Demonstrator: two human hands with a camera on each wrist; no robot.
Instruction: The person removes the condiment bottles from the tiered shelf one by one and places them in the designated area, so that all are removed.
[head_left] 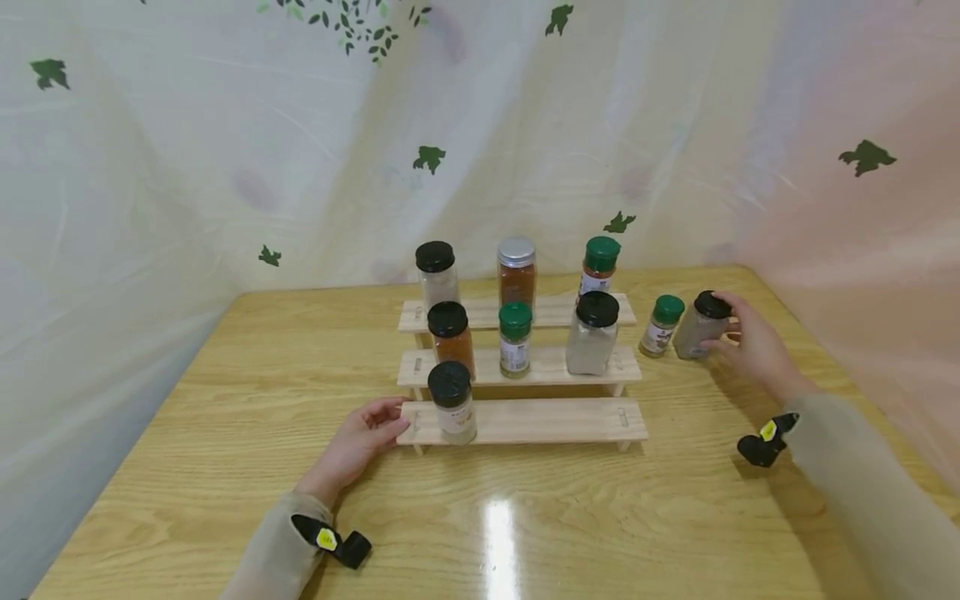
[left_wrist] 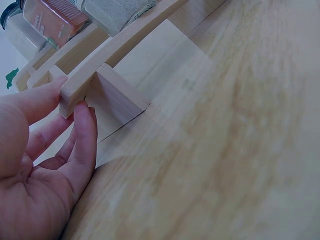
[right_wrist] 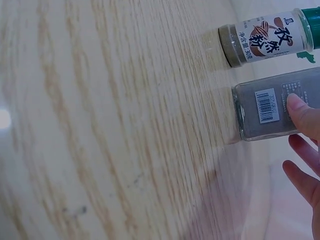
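A three-tier wooden spice rack [head_left: 558,421] stands mid-table. My left hand [head_left: 369,437] pinches the left end of its lowest step; in the left wrist view, the thumb lies against the board's end and fingertips [left_wrist: 84,112] reach under it. Over to the right, my right hand [head_left: 757,346] grips a square glass spice jar [head_left: 693,335] with a black lid and grey-brown powder. The thumb presses on the jar's side by a barcode label [right_wrist: 267,105]; the lid is out of the right wrist view. Beside this jar is a small green-capped cumin bottle [head_left: 658,329], upright on the table.
On the bottom step is one black-lidded jar [head_left: 453,404], at the left. The middle step bears an orange-filled jar [head_left: 450,333], a green-capped bottle [head_left: 515,342] and a pale jar [head_left: 592,337]. Three more containers line the top step, including a silver-lidded jar [head_left: 517,275]. A curtain [head_left: 187,167] hangs behind.
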